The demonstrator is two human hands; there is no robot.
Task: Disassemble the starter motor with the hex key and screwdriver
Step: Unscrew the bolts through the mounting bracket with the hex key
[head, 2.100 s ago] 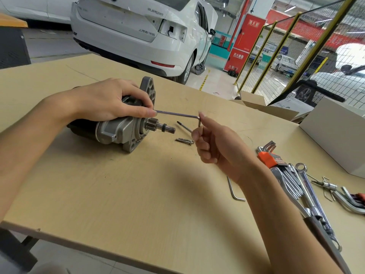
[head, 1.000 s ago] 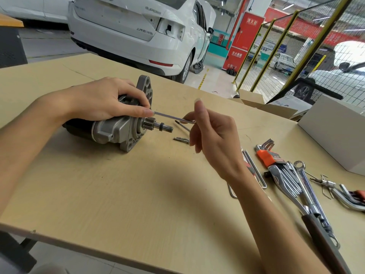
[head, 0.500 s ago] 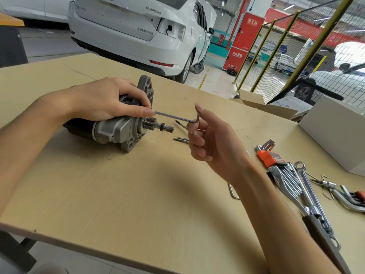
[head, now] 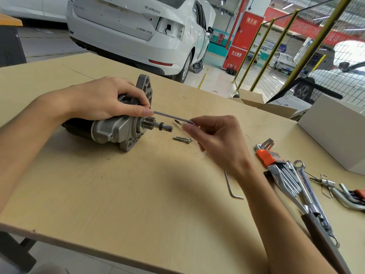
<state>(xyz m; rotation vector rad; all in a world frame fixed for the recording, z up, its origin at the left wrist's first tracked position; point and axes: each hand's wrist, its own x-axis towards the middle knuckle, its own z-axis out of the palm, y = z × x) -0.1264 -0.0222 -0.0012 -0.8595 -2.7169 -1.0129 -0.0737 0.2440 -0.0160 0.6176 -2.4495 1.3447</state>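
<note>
Left hand [head: 104, 97] curled over motor [head: 110, 129] on tabletop [head: 138, 194]. Right hand [head: 215, 139] at 3 o'clock of motor, fingertips pinching hex key [head: 171, 117] bend, other fingers loosely curled.

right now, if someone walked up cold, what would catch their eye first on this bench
The starter motor lying on its side at the left of the wooden table, steadied by the left hand on top. Next, the hex key running from the motor's front to the right hand, which pinches its bent end. Then the loose bolts below the key and the tool pile at the right.
</note>
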